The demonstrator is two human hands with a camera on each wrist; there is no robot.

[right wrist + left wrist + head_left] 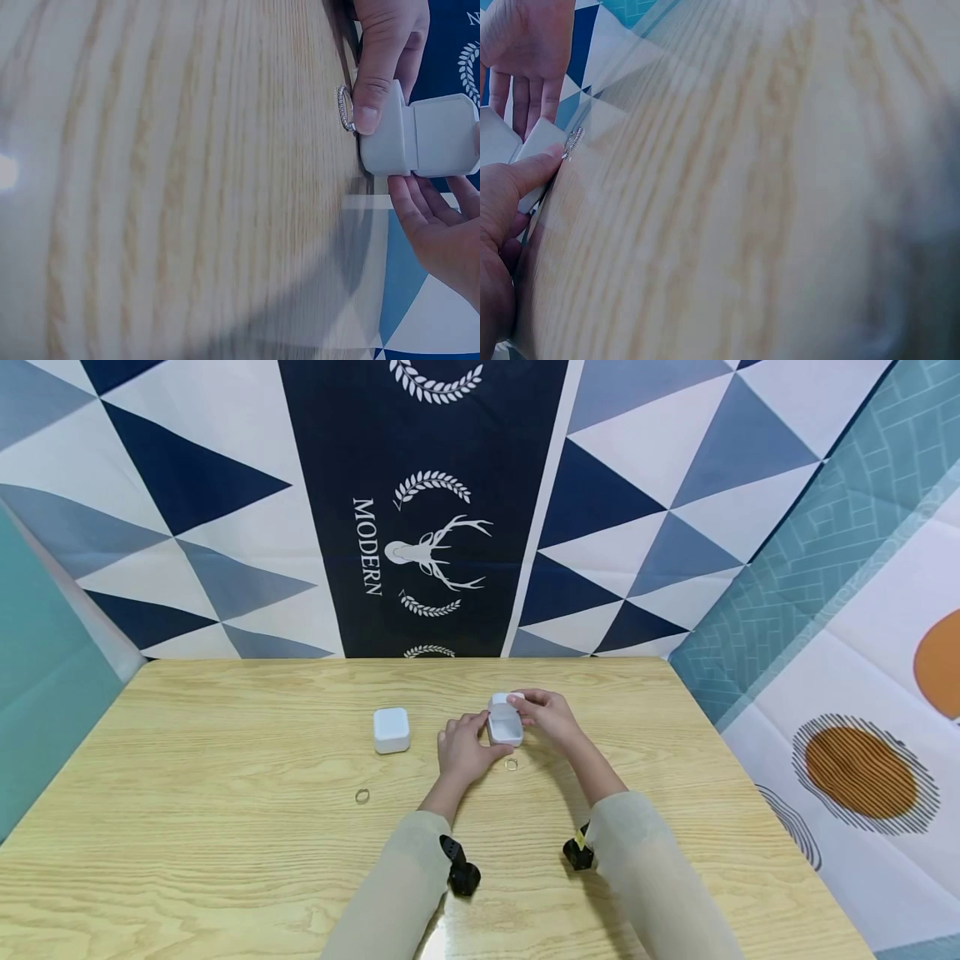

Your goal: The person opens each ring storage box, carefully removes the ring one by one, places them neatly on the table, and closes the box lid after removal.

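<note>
A white ring box (506,732) stands on the table with its lid raised. My left hand (463,750) grips the box's base, thumb along the front side. At the lid, my right hand (549,717) pinches the upper edge; in the right wrist view its other fingers lie along the box's side. A ring with small stones (343,109) lies just in front of the box, close to the left thumb. Farther left on the table is a second ring (362,802). Behind that ring sits another white box (392,728), closed.
The wooden table (225,860) extends around both arms. A patterned cloth (420,510) hangs along the table's back edge, and another printed cloth (840,677) hangs at the right. Small black wrist cameras (464,878) are strapped to both sleeves.
</note>
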